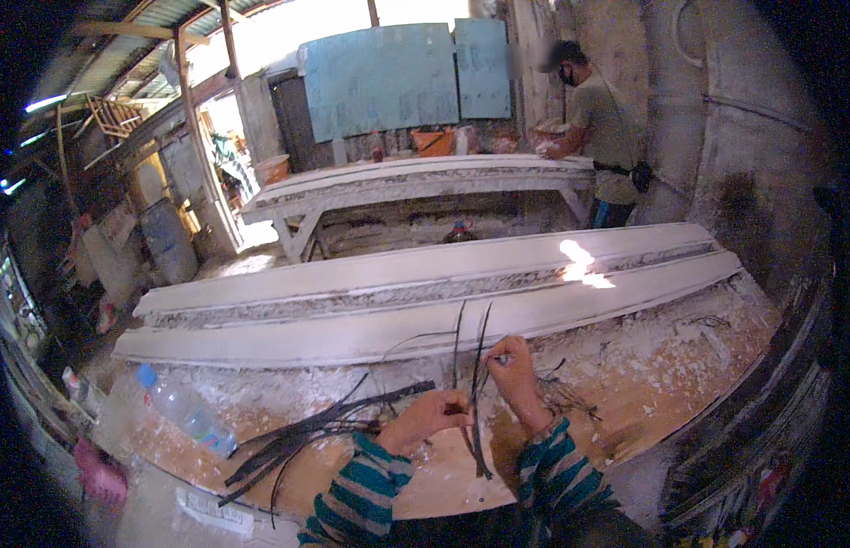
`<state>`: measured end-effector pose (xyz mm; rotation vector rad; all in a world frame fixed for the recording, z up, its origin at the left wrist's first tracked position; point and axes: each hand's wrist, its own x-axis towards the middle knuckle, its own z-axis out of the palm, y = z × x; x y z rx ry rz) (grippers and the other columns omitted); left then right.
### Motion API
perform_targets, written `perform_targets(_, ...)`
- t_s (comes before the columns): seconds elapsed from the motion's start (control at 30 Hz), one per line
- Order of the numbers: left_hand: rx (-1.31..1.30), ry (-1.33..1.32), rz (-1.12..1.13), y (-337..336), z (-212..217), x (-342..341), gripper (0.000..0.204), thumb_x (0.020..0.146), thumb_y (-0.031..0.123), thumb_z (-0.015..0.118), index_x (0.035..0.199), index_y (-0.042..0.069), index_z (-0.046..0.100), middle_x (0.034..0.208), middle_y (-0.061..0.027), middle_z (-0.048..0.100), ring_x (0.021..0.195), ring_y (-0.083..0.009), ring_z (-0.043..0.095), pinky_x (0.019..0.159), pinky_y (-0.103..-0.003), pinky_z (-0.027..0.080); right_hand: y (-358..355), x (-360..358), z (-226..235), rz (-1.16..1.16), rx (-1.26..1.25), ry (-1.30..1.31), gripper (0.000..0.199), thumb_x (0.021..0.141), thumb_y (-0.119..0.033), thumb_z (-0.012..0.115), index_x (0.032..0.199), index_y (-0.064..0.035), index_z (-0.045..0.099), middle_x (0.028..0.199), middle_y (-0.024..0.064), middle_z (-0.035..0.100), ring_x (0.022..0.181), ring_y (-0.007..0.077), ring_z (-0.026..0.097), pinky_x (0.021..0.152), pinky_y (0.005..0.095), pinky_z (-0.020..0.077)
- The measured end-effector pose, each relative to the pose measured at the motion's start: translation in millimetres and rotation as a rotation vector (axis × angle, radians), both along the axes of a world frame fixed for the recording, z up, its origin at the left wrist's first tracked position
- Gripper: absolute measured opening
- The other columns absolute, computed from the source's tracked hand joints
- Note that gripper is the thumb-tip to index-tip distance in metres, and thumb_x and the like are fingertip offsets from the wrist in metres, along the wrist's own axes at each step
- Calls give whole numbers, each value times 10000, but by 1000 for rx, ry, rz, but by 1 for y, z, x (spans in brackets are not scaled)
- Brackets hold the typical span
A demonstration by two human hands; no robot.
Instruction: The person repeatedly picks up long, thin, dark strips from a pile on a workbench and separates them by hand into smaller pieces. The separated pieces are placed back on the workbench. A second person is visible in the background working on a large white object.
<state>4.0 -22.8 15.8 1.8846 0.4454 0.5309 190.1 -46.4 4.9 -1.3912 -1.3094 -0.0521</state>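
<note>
Both sleeves [359, 484] are banded in teal and pale grey, and the strips [306, 427] toward the near left corner of the worktop [649, 413] are black. The worktop is tan, speckled white; by its left edge a clear bottle [183, 409] wears a blue cap [147, 375], and the slabs [251, 342] along its far edge are white (the groove [388, 294] between mottled grey).

Left hand [431, 416]: lower centre, fingers pinched at thin dark strips [478, 438].
Right hand [514, 372]: just right of these, fingers curled; grip unclear.
Dark bundle [320, 425]: lower left, on desk [639, 416].
Bottle [185, 411]: far lower left, blue-capped.
Long white panels [370, 338]: across mid-frame.
Co-worker [607, 119]: upper right, at rear desk [388, 187].
</note>
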Motion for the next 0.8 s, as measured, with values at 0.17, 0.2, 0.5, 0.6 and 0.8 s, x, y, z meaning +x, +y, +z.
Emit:
perform_targets(0.17, -165, -104, 327, 19, -5, -11, 201, 785, 211, 635, 712, 71, 510, 611, 18, 492, 545, -59, 435, 484, -205, 341, 3, 2, -1, 115, 64, 77, 126, 697, -79, 641, 823, -68, 636, 895, 101, 591, 826, 261, 557, 763, 347, 428)
perform_targets(0.2, -191, -209, 411, 22, -6, -13, 191, 783, 197, 632, 708, 69, 512, 602, 18, 489, 533, -61, 437, 475, -208, 341, 1, 2, -1, 198, -54, 99, 114, 714, -90, 640, 824, -59, 637, 915, 96, 586, 847, 236, 553, 771, 333, 426)
perform_targets(0.5, -193, -412, 856, 56, -22, -31, 53, 724, -2, 608, 715, 39, 576, 669, -40, 605, 560, -91, 526, 498, -218, 416, -11, -36, 2, 1142, -548, 244, 141, 752, -121, 655, 881, -65, 668, 1138, 110, 521, 987, 211, 524, 864, 307, 407)
perform_targets(0.6, -61, -344, 839, 57, -31, -28, 26, 736, -13, 594, 742, 12, 598, 722, -73, 635, 612, -102, 561, 567, -220, 444, -18, -40, 8, 1157, -330, 116, 153, 734, -104, 667, 876, -47, 666, 1084, 108, 556, 997, 192, 518, 857, 303, 405)
perform_targets(0.8, 292, -113, 699, 41, -19, -24, 73, 716, 47, 664, 766, 12, 623, 732, -47, 622, 681, -97, 558, 611, -247, 459, -20, -32, 12, 807, -347, 287, 120, 687, -53, 651, 806, -43, 638, 812, 72, 621, 807, 188, 581, 745, 305, 449)
